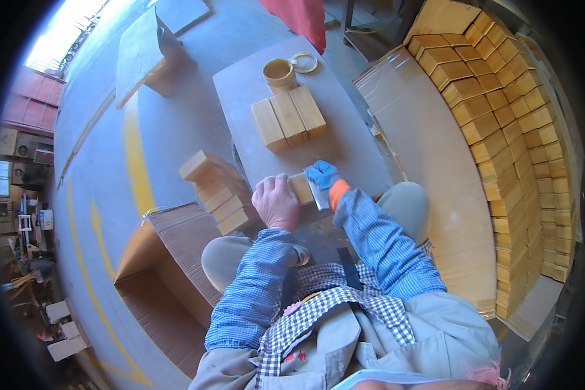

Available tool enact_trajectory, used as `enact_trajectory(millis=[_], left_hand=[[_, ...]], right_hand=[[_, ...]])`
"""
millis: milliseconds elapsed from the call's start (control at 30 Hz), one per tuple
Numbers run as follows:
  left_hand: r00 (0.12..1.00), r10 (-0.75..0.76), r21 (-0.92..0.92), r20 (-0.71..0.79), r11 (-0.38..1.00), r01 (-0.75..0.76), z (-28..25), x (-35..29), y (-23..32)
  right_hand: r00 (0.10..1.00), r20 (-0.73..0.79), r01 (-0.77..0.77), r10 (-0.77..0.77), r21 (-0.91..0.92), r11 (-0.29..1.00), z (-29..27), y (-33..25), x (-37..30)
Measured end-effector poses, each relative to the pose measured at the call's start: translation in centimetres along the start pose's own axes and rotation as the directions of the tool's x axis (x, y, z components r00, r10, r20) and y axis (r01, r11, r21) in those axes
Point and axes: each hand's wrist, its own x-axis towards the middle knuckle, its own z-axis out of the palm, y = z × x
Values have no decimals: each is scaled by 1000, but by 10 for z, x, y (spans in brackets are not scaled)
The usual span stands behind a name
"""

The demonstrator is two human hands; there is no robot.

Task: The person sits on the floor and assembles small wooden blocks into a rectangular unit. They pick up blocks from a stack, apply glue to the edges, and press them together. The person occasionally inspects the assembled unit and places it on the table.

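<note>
Beyond your left hand (pixel 276 203) and gloved right hand (pixel 323 175), the table (pixel 348 130) carries three wood blocks (pixel 288 117) side by side, long axes pointing away from you, and one open tin (pixel 280 79) past them. Between your hands sits a single block (pixel 301 189), its long axis apparently running left to right. Your left fingers curl over its left end; your right close around one flat, pale tool (pixel 318 197) at its right.

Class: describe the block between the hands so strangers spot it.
Find the central grey table. At its near edge, a bare left hand and a blue-gloved right hand flank one wooden block. Unlike the three blocks farther back, it has a hand on it.
</note>
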Motion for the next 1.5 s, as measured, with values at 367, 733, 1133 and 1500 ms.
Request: enact_trajectory(millis=[367, 733, 1133, 1500], left_hand=[[904, 341, -81, 257, 940, -331, -41, -8, -26], [381, -560, -671, 736, -676, 304, 19, 41, -237], [111, -714, -722, 691, -681, 118, 111, 89, -323], [898, -438, -805, -37, 545, 233, 53, 125, -75]], right_hand=[[995, 27, 96, -97, 41, 995, -41, 42, -91], [997, -77, -24, 31, 90, 996, -34, 34, -72], [997, -81, -19, 12, -81, 997, -34, 20, -74], [994, -48, -91, 96, 93, 991, -33, 21, -79]])
